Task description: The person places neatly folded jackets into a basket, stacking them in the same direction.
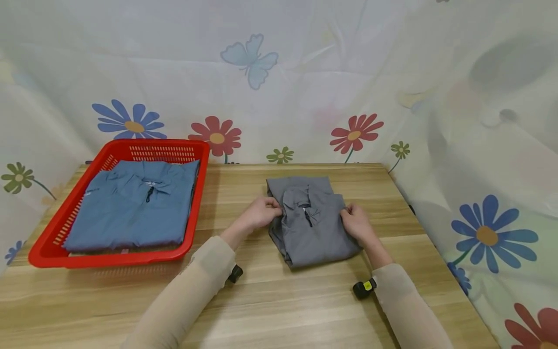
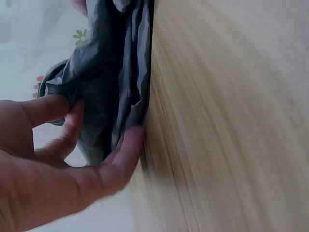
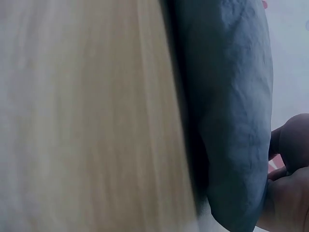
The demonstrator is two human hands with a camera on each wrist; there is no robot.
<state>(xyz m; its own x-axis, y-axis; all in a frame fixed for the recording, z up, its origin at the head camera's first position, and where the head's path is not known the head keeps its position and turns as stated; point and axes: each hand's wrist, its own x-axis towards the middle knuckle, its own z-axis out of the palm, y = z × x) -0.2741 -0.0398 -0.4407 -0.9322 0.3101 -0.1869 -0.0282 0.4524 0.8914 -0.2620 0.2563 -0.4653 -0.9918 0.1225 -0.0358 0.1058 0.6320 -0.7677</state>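
A folded grey jacket [image 1: 320,237] with a collar and a short black zip pull lies on the wooden table, right of centre. My left hand [image 1: 263,212] pinches its upper left edge. In the left wrist view the thumb and a finger of that hand [image 2: 63,169] hold a fold of the grey cloth [image 2: 104,96], while other fingers touch the lower layers. At the opposite edge my right hand [image 1: 356,223] pinches the cloth near the shoulder. The right wrist view has the right hand [image 3: 292,179] partly cut off, its fingertips hidden behind the jacket's side [image 3: 231,111].
To the left stands a red plastic basket [image 1: 198,213] with slotted walls. A folded blue jacket [image 1: 135,213] lies in it. Behind the wooden table [image 1: 270,315] hangs a white cloth [image 1: 301,97] printed with flowers and a butterfly; it also covers both sides.
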